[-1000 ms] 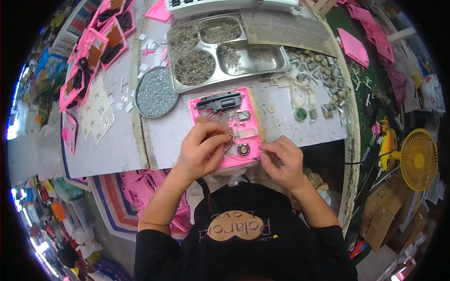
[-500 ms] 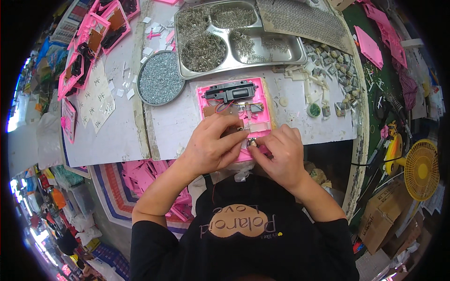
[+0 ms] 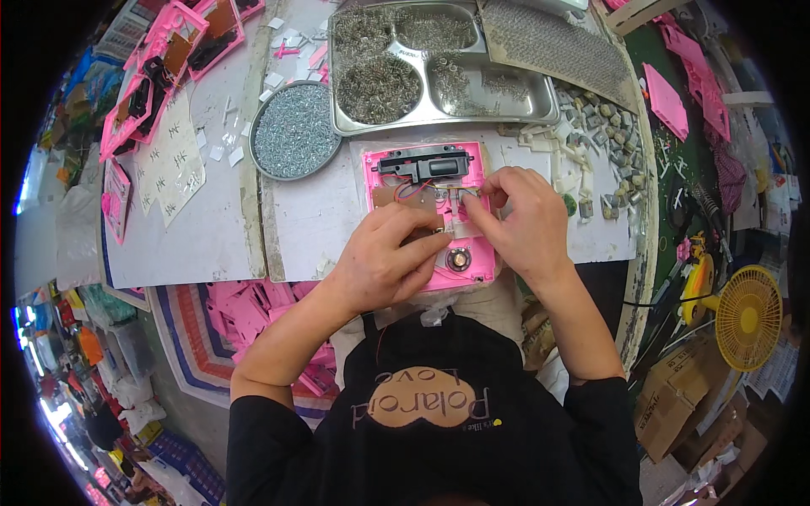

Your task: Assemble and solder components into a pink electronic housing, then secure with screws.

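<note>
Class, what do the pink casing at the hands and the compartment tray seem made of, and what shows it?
Pink casing: probably moulded plastic, fairly smooth; its colour is bright and even.
Compartment tray: likely stainless steel, polished; it looks silvery with bright highlights.

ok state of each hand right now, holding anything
Left hand: curled over pink case, grip can't be told.
Right hand: also curled there, grip unclear.

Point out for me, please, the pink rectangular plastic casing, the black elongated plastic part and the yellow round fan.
Pink rectangular plastic casing (image 3: 482, 258): head view, bare lower corner.
Black elongated plastic part (image 3: 443, 168): head view, its middle.
Yellow round fan (image 3: 748, 319): head view, centre of grille.
</note>
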### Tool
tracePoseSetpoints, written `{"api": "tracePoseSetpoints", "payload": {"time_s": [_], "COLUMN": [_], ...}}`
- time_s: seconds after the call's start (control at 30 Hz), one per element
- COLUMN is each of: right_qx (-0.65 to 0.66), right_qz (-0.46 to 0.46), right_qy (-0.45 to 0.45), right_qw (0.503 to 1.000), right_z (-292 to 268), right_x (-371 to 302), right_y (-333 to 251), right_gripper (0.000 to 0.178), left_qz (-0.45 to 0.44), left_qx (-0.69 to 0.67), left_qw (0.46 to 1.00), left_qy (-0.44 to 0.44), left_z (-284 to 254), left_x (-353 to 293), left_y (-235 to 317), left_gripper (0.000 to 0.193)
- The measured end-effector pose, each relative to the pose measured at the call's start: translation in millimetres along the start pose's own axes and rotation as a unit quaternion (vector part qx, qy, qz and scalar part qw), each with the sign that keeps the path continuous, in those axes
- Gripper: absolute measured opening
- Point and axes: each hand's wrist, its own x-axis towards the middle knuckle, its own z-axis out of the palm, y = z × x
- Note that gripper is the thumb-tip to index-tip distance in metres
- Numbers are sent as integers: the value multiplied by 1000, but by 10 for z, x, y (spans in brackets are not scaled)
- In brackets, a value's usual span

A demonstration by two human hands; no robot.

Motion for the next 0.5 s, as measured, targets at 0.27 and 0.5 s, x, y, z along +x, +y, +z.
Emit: {"api": "tracePoseSetpoints", "payload": {"time_s": [0.27, 0.5], "right_qx": [8, 50], "right_qz": [60, 59], "right_qy": [11, 36], "right_qw": [998, 996], "right_z": [145, 205], "right_x": [31, -23], "right_y": [-55, -38], "right_gripper": [19, 21], "left_qz": [-13, 6], "left_qx": [-10, -3], "left_qw": [1000, 1000], "left_qy": [-3, -3], "left_z": [-12, -13], "left_x": [-33, 1], "left_y": [-9, -16], "left_gripper": [33, 31]}}
